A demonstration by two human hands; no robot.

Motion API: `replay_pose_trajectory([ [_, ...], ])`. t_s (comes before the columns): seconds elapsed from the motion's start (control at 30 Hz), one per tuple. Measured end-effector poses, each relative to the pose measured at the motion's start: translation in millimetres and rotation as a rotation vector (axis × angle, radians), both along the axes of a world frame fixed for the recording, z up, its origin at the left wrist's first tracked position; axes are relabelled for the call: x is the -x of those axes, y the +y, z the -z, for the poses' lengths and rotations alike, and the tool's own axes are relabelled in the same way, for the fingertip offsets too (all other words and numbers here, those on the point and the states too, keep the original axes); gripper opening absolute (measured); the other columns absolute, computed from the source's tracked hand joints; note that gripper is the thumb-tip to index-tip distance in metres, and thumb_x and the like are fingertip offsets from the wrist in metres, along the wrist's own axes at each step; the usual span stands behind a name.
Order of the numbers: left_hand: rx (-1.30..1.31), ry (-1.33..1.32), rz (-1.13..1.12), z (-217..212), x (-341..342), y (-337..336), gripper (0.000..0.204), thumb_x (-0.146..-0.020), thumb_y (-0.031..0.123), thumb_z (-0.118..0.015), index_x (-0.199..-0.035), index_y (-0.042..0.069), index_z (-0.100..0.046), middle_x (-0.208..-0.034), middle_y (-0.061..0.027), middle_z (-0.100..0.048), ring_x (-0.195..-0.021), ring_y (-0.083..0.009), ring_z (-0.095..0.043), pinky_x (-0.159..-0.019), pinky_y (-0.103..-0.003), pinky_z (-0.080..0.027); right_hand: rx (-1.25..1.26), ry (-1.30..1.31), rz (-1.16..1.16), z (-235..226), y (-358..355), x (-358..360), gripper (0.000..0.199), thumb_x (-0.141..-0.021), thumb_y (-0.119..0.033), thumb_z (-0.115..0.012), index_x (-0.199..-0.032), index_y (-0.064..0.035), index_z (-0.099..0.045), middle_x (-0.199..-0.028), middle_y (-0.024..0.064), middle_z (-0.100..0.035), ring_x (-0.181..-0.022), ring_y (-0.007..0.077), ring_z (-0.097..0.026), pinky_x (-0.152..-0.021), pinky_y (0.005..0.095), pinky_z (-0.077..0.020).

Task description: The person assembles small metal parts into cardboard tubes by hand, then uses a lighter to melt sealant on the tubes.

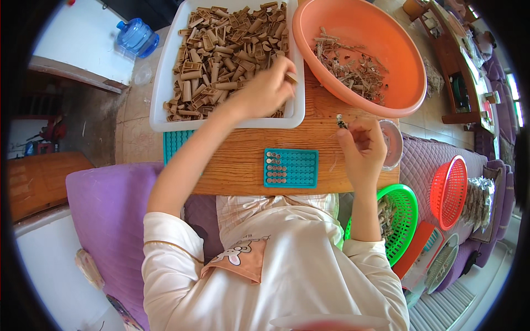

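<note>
Over the white plastic tub (156, 105) at the far left of the table, my left hand (264, 91) is closed around a small brown piece (291, 79). That piece resembles the hollow, trough-shaped brown pieces (221, 52) heaped in the tub. Nearer the table's right side, my right hand (365, 144) pinches a small dark bit with a pale tip (342, 122). Its exact kind is too small to make out. Between my arms, close to the front edge, lies a small teal tray (313, 171) with several round silvery pieces (276, 174) in its left cups.
An orange basin (397, 71) with dry, twiggy scraps (356, 71) stands at the far right. Beside my right hand is a round bowl (393, 142). Another teal tray (174, 144) sits partly under the tub. Green (411, 220) and red baskets (448, 190) stand right of me.
</note>
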State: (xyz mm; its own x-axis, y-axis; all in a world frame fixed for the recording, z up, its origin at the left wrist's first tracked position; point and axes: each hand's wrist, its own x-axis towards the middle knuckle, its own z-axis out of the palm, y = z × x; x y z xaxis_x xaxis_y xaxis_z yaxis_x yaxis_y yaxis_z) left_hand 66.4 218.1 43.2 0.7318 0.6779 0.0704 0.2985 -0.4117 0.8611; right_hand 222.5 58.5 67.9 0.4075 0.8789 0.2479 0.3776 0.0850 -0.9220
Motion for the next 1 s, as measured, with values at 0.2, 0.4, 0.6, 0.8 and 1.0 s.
replay_pose_trajectory([
  [0.2, 1.094, -0.806, 0.150, -14, 3, -87, 0.032, -0.082, 0.011, -0.032, -0.110, 0.001, -0.045, -0.082, -0.0010, -0.045, -0.075, -0.0072, -0.041, -0.070, -0.023, -0.037, -0.153, 0.275, -0.003, -5, -3, 40, 0.012, -0.072, 0.005, -0.060, -0.082, 0.0030, -0.053, -0.071, 0.0030, -0.056, -0.059, 0.0046, -0.050, -0.052, 0.0169, -0.0407],
  [0.4, 0.942, -0.882, -0.146, -7, 3, -128, 0.041, -0.087, 0.032, -0.045, -0.113, 0.001, -0.043, -0.091, -0.0008, -0.046, -0.084, -0.0075, -0.044, -0.078, -0.022, -0.037, -0.155, 0.124, 0.010, 5, -18, 53, 0.013, -0.069, 0.006, -0.061, -0.080, 0.0022, -0.056, -0.071, 0.0058, -0.058, -0.055, 0.0069, -0.053, -0.048, 0.0177, -0.0407],
  [0.6, 0.707, -0.854, -0.224, -2, 0, -145, 0.040, -0.082, 0.023, -0.055, -0.113, 0.002, -0.042, -0.100, -0.0059, -0.052, -0.104, -0.0173, -0.049, -0.084, -0.028, -0.042, -0.153, 0.084, 0.066, 0, -25, 57, 0.011, -0.067, 0.005, -0.062, -0.076, 0.0000, -0.057, -0.065, 0.0063, -0.058, -0.053, 0.0085, -0.054, -0.047, 0.0193, -0.0417],
  [0.8, 0.981, -0.964, -0.194, 5, 3, -150, 0.043, -0.078, 0.019, -0.059, -0.114, 0.003, -0.041, -0.107, -0.0108, -0.053, -0.096, -0.0196, -0.055, -0.077, -0.029, -0.050, -0.151, -0.009, 0.065, 4, -32, 58, 0.010, -0.066, 0.006, -0.063, -0.073, -0.0008, -0.057, -0.062, 0.0066, -0.057, -0.051, 0.0103, -0.054, -0.045, 0.0202, -0.0411],
  [1.0, 0.884, -0.932, -0.238, 7, 2, -152, 0.043, -0.074, 0.016, -0.064, -0.111, 0.002, -0.046, -0.103, -0.0117, -0.055, -0.090, -0.0177, -0.057, -0.073, -0.027, -0.051, -0.157, -0.004, 0.104, 5, -40, 58, 0.011, -0.066, 0.006, -0.063, -0.071, -0.0009, -0.057, -0.060, 0.0060, -0.055, -0.050, 0.0123, -0.054, -0.044, 0.0207, -0.0403],
])
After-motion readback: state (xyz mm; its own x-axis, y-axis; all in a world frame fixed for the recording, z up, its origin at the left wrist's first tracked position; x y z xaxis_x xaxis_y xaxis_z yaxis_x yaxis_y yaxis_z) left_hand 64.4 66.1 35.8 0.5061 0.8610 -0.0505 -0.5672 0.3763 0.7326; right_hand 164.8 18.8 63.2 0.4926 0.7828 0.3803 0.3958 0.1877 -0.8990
